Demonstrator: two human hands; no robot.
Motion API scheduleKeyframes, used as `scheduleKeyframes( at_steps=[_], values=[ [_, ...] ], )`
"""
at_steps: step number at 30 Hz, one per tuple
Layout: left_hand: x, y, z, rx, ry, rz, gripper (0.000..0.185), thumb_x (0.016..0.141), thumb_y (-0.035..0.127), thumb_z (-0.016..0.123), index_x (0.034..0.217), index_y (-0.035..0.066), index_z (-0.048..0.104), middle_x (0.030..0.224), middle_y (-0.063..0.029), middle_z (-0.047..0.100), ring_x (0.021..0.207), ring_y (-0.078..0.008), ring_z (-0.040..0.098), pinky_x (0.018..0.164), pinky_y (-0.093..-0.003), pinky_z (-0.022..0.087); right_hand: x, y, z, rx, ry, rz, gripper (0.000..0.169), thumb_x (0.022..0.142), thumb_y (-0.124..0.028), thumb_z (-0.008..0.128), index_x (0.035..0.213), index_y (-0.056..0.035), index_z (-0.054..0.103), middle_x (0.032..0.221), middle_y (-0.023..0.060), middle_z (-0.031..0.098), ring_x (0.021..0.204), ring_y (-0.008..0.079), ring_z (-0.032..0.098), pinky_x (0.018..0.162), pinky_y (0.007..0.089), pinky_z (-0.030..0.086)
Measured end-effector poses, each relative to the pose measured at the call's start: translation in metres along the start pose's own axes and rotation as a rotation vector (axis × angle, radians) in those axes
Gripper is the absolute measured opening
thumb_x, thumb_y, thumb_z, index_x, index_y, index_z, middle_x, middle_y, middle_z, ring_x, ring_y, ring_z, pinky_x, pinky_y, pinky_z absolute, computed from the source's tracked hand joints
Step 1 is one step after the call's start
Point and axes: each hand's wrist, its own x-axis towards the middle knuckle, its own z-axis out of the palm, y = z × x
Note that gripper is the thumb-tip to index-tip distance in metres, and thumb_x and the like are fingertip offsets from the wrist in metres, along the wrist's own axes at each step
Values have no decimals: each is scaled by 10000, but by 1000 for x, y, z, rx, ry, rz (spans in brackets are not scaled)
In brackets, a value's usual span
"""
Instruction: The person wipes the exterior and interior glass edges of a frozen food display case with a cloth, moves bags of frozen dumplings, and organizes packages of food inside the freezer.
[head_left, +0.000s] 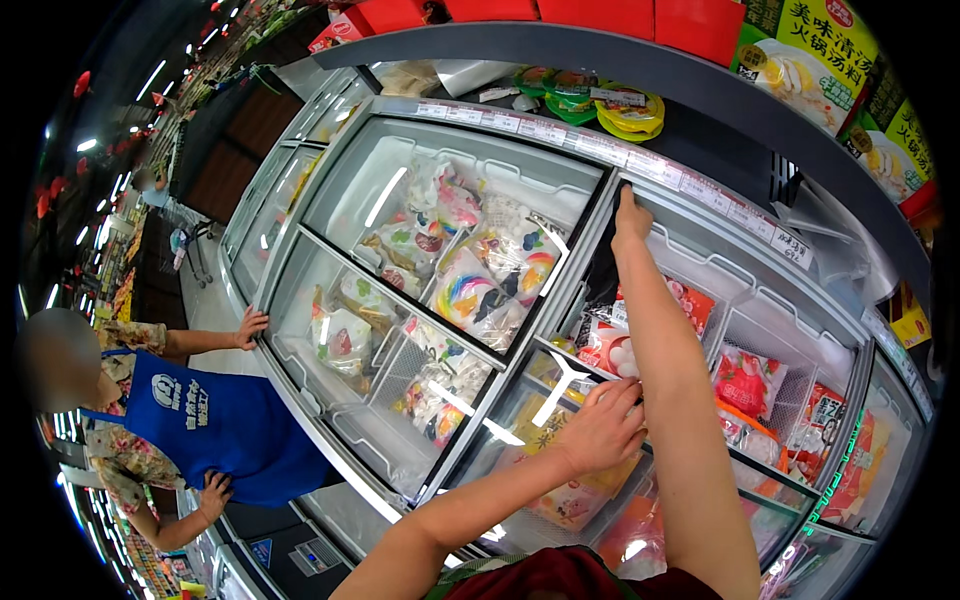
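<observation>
My right hand (634, 216) reaches to the far end of a chest freezer's metal divider (574, 259), fingers closed on a black cloth-like thing (604, 259) that hangs down beside the divider. Nearer to me, my left hand (606, 424) rests with bent fingers on the edge of a sliding glass lid (525, 409), beside my right forearm. Beyond that edge the compartment is uncovered. Inside it, red and white frozen food bags (609, 346) lie partly hidden by my right arm, and a pink-red bag (748, 382) sits in a wire basket (796, 386).
Glass lids cover bagged food (480, 289) at left. A person in a blue apron (217, 427) stands there, one hand (251, 328) on the freezer's rim. Above the far rim runs a dark shelf (600, 56) with red boxes (596, 16); yellow and green lids (630, 116) lie beneath it.
</observation>
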Motion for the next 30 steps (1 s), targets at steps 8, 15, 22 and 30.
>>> scheduleKeyframes(
  at_steps=[8, 15, 22, 30],
  values=[
    [-3, 2, 1, 9, -12, -17, 474, 803, 247, 598, 1203, 15, 497, 1253, -184, 469, 1228, -321, 414, 1032, -457, 295, 21, -27, -5, -27, -215, 480, 539, 790, -401, 662, 1170, -24, 600, 1207, 151, 600, 1086, 276, 548, 885, 505, 391],
    [-1, 1, -3, -5, -41, -49, 427, 828, 256, 587, 1178, 22, 512, 1246, -177, 472, 1241, -321, 398, 1048, -457, 279, 11, -37, -18, -45, -483, 627, 213, 789, -341, 654, 877, -151, 622, 823, 14, 630, 737, 192, 575, 673, 414, 409],
    [-3, 7, -1, 44, 66, -7, 414, 775, 237, 625, 1141, 64, 539, 1202, -138, 499, 1190, -300, 454, 1010, -439, 325, -29, -18, -47, -72, -622, 670, 107, 734, -147, 679, 737, -117, 577, 654, 11, 569, 533, 145, 519, 450, 300, 365],
    [-19, 4, 0, 81, 103, -5, 460, 786, 263, 640, 1189, 82, 513, 1192, -135, 500, 1175, -299, 463, 1009, -442, 332, -161, -111, -138, 623, -980, 585, 97, 737, -48, 548, 815, -104, 559, 842, 61, 608, 793, 247, 595, 747, 402, 475]
  ],
)
